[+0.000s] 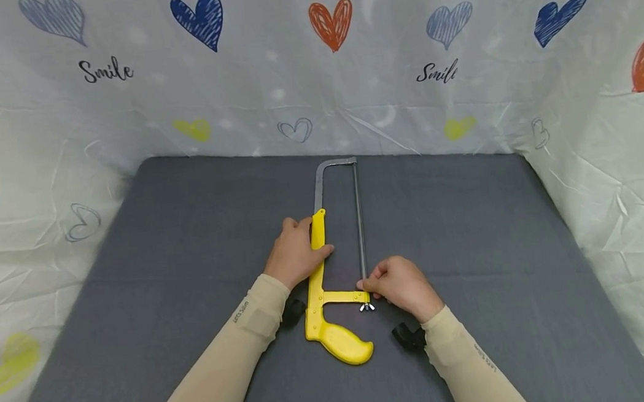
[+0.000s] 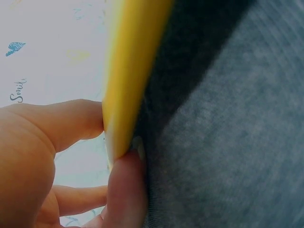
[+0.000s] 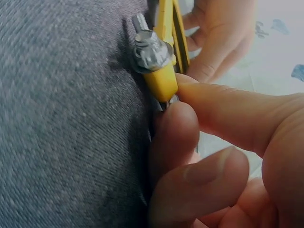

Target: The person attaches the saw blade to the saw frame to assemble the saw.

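The hacksaw (image 1: 327,287) lies flat on the grey desk (image 1: 165,266), handle toward you, its steel bow reaching to the far edge near the heart-print sheet (image 1: 314,72). Your left hand (image 1: 294,255) holds the yellow frame bar, thumb over the top and fingers (image 2: 71,121) curled round the other side; the left wrist view shows the bar pinched between thumb and finger. Your right hand (image 1: 401,285) pinches the near end of the blade (image 1: 359,223) where it meets the yellow cross arm, just above the wing nut (image 1: 366,308). In the right wrist view your thumb and forefinger press on the yellow tip beside the nut (image 3: 152,52), the other fingers curled below and holding nothing.

The main risk is the blade. Your fingertips sit right at its toothed edge, and I cannot tell which way the teeth face; a slip along it would likely cut the skin. If the blade is under tension and the nut comes loose, it may spring off its pin toward your right hand. If it is slack, it can twist and drop off the far pin, which neither hand is near.

Your left grip is high on the bar, so the handle end can pivot on the cloth if your right hand pushes sideways. Both black wrist mounts (image 1: 408,337) ride close to the handle and could snag it.
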### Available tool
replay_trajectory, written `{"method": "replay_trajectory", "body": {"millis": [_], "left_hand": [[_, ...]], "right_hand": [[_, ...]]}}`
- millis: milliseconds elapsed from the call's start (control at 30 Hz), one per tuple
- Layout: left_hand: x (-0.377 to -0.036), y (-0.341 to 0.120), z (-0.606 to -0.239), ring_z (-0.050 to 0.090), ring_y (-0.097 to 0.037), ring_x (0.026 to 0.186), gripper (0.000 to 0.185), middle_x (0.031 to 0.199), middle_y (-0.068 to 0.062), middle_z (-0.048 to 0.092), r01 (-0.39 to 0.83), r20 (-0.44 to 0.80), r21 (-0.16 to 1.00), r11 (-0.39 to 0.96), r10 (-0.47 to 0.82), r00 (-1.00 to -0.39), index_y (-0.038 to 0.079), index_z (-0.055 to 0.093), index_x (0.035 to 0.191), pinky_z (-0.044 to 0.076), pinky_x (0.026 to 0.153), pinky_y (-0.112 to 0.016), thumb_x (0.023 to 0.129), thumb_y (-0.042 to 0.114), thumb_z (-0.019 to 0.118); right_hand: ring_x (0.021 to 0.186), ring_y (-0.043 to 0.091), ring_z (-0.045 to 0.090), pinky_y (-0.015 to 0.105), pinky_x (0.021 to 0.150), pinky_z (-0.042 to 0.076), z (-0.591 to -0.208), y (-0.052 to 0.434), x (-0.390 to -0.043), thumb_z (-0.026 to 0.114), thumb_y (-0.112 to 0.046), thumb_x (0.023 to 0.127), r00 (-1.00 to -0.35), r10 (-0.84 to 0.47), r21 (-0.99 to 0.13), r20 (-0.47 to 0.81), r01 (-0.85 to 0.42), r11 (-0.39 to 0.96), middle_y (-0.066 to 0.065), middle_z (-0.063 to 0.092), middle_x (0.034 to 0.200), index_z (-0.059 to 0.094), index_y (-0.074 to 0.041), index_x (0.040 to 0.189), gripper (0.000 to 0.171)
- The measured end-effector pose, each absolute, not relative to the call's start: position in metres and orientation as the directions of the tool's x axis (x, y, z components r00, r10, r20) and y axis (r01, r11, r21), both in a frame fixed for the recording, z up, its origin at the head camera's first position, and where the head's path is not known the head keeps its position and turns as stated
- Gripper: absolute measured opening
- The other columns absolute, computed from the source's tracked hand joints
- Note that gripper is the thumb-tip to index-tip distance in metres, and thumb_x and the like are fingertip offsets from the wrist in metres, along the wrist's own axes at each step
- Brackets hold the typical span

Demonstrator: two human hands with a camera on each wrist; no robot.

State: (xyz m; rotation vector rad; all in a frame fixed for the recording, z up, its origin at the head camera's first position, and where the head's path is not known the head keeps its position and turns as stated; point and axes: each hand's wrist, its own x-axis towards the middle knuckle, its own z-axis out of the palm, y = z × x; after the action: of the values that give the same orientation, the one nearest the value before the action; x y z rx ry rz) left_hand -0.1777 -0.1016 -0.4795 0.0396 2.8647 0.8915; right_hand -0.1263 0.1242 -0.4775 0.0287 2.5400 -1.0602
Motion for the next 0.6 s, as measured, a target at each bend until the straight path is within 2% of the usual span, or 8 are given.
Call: {"method": "replay_trajectory", "body": {"millis": [400,600], "left_hand": [[-0.1789,-0.1021,-0.4802,0.068,-0.030,0.089,0.082,0.135,-0.023,0.050,-0.027,-0.140,0.558,0.830,0.062,-0.988,0.001,0.045,0.162,0.065,0.084,-0.042,0.099,0.040,0.079],[-0.1783,-0.1032,-0.4799,0.068,-0.030,0.088,0.082,0.136,-0.024,0.050,-0.026,-0.142,0.562,0.827,0.065,-0.988,0.000,0.045,0.162,0.065,0.084,-0.042,0.099,0.039,0.079]], "right_hand": [[0.057,0.019,0.056,0.030,0.054,0.047,-0.4799,0.1255,-0.1288,0.089,-0.032,0.091,-0.911,-0.122,-0.699,-0.394,0.211,0.683,0.003,0.070,0.070,0.070,-0.013,0.088,0.026],[0.056,0.018,0.055,0.030,0.054,0.046,-0.4797,0.1276,-0.1294,0.084,-0.038,0.095,-0.905,-0.132,-0.696,-0.405,0.212,0.686,0.003,0.069,0.069,0.071,-0.014,0.088,0.028]]}}
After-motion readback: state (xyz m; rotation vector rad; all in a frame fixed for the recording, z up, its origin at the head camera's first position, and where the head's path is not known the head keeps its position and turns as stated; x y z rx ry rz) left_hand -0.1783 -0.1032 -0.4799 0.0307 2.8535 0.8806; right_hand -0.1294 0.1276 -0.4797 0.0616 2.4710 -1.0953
